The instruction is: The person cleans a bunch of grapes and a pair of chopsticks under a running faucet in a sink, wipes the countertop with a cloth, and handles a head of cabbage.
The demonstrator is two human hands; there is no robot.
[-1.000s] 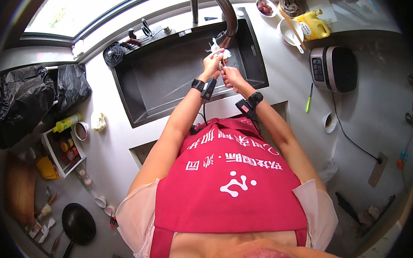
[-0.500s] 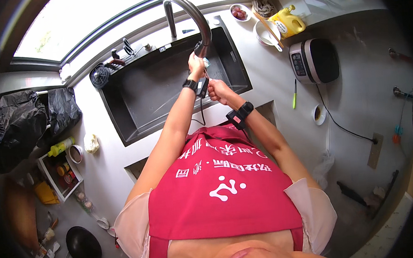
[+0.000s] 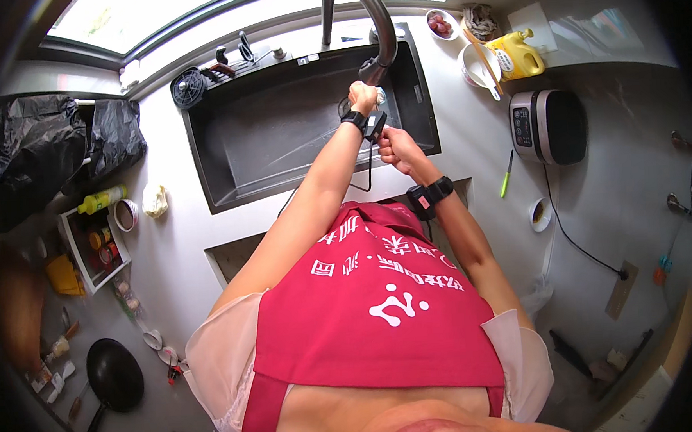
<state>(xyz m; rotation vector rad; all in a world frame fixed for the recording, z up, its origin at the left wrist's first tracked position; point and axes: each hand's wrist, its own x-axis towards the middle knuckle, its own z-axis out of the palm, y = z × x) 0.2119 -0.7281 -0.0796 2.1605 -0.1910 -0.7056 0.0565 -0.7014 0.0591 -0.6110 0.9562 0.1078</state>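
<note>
My left hand [image 3: 363,97] is closed over the black sink [image 3: 271,134], just under the spout of the tall grey faucet [image 3: 387,34]. Beside its fingers shows a small pale bluish-white thing [image 3: 380,96], too small to make out. Close by, toward me and to the right, my right hand [image 3: 397,148] is also closed, its fingers curled; what it grips is hidden. Between the two hands sits a small black box [image 3: 375,126] with a cable, next to the black band on my left wrist [image 3: 353,119].
Right of the sink stand a bowl of red fruit [image 3: 440,25], a white bowl with chopsticks [image 3: 475,67], a yellow jug [image 3: 516,55], a green-handled knife [image 3: 507,175], a small cup [image 3: 541,214] and a rice cooker [image 3: 549,127]. Left are black bags [image 3: 41,146] and a frying pan [image 3: 115,375].
The whole view has shifted, so the sink and counter appear higher and farther right. Both hands stay closed together beneath the faucet, with little visible change in their grip.
</note>
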